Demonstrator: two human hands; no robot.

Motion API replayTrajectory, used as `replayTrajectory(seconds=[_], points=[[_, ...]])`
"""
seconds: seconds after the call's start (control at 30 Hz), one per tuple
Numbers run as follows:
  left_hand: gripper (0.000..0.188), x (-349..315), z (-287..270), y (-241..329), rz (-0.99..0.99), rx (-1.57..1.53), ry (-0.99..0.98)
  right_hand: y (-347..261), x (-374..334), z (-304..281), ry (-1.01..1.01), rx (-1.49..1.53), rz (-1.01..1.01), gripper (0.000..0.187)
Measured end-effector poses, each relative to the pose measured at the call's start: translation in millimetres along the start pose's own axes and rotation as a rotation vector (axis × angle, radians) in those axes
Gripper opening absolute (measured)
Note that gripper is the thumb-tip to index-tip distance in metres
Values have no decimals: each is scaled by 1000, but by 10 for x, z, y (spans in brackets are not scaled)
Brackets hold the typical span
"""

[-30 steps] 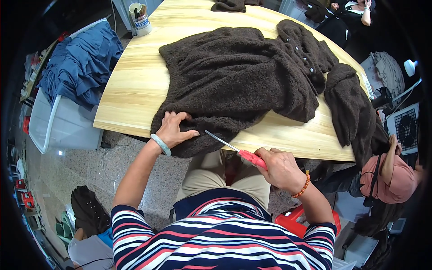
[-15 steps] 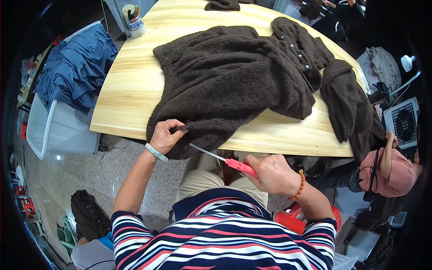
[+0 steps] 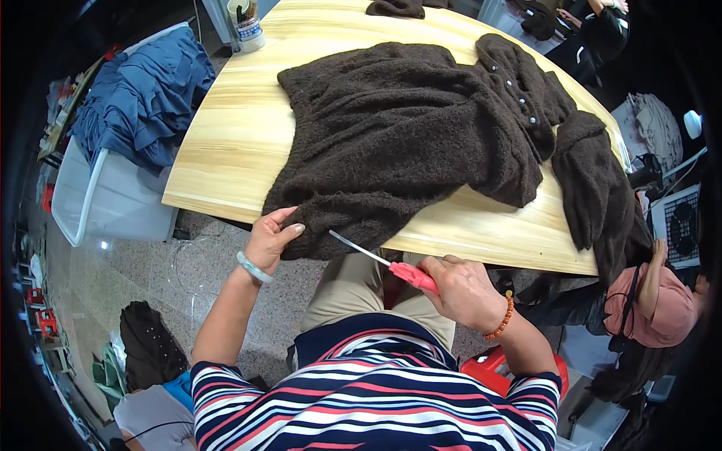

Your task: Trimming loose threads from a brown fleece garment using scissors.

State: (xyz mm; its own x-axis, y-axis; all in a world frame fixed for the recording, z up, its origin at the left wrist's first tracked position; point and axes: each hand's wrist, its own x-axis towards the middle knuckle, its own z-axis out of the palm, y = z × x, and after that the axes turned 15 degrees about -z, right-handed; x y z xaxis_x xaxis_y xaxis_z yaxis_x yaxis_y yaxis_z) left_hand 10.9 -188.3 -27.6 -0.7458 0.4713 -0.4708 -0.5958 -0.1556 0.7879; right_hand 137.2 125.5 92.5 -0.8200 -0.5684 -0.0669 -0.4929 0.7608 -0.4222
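Note:
A fuzzy dark brown knitted sweater [image 3: 391, 128] lies spread and rumpled over the table, with shiny buttons along one part at its right. Its near left corner hangs over the table edge. There my left hand [image 3: 269, 239], with a pale bracelet at the wrist, pinches the knit between thumb and fingers. My right hand [image 3: 468, 289] is wrapped round a red-handled tool [image 3: 412, 275] with a long thin metal shaft. The tool's tip points up and left, close to the sweater's hanging edge; whether it touches is unclear.
The pale wooden table [image 3: 218, 143] curves round in front of me. At left stands a white bin [image 3: 113, 195] heaped with blue cloth [image 3: 147, 98]. A cup of tools [image 3: 247, 28] sits at the far left. Another brown garment [image 3: 598, 184] lies right, near a person in pink [image 3: 650, 304].
My left thumb and fingers have shifted slightly down along the sweater's edge, with the fingers less curled. The tool has moved a little right. The whole view has shifted slightly.

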Motion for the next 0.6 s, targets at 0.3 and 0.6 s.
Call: replayTrajectory(seconds=[0.3,0.6], points=[[29,13,28,-24,-49,-42,30,-137,153,-17,-79,-7,-57,24],[17,-48,-1,127,199,562,361,-50,177,54,7,36,-112,22]])
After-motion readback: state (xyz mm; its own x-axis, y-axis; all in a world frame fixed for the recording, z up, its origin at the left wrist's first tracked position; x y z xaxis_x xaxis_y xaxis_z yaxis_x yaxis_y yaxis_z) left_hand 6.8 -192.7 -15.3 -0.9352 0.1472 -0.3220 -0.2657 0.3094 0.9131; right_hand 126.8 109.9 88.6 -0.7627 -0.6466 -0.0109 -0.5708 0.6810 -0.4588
